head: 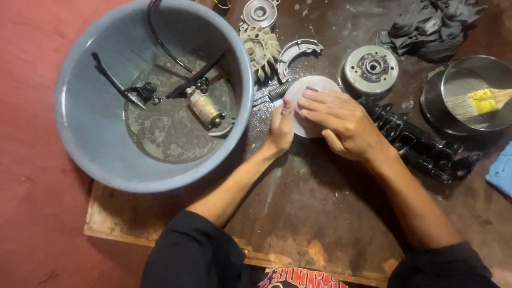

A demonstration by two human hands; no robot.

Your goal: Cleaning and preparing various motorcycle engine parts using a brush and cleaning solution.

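- Hands both on round grey metal disc (312,90), lying flat on wet dark tabletop (320,213)
- L hand (281,127): grip closed on disc's near-left edge, thumb on top
- R hand (341,122): fingers spread flat across disc top, pressing, not wrapped round it
- Grey plastic tub (96,138) just left w/ murky liquid & small parts
- Black bracket part (421,146) right of R hand; flywheel (370,68) behind
- Steel bowl (469,69) w/ brush (480,102) far right

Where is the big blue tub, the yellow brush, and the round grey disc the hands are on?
blue tub (90,114): head view, on its inner left wall.
yellow brush (484,101): head view, on its yellow band.
round grey disc (314,84): head view, on its bare top edge.
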